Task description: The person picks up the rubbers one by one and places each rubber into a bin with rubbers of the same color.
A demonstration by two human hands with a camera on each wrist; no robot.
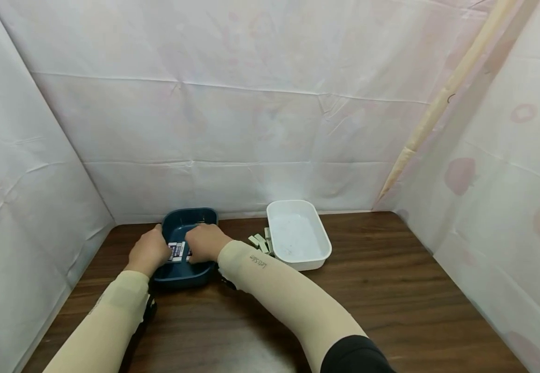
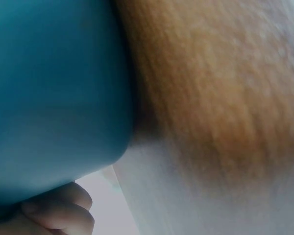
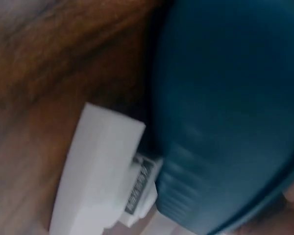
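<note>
On the brown wooden table (image 1: 391, 305) stands a dark blue tray (image 1: 190, 220), close to the white back wall (image 1: 232, 129). Both hands are at this tray. The left hand (image 1: 147, 252) is at its 9 o'clock side, with the fingers curled over the rim; in the left wrist view some curled fingers (image 2: 59, 210) lie under the blue wall, so this hand seems to hold the tray edge. The right hand (image 1: 206, 242) reaches from the 3 o'clock side into the tray, and its fingers bend down on small white pieces with dark labels (image 1: 177, 252) that lie inside, between the two hands. If it pinches one piece or only touches them, I cannot tell (the fingers hide it).

Beside the blue tray, at 3 o'clock, stands a white tray (image 1: 297, 235). Between the two trays, a small heap of pale blocks (image 1: 261, 241) lies on the table, touching the white tray's left side. The right wrist view shows a white block (image 3: 100, 176) on the wood just beside the blue tray's wall, blurred.
</note>
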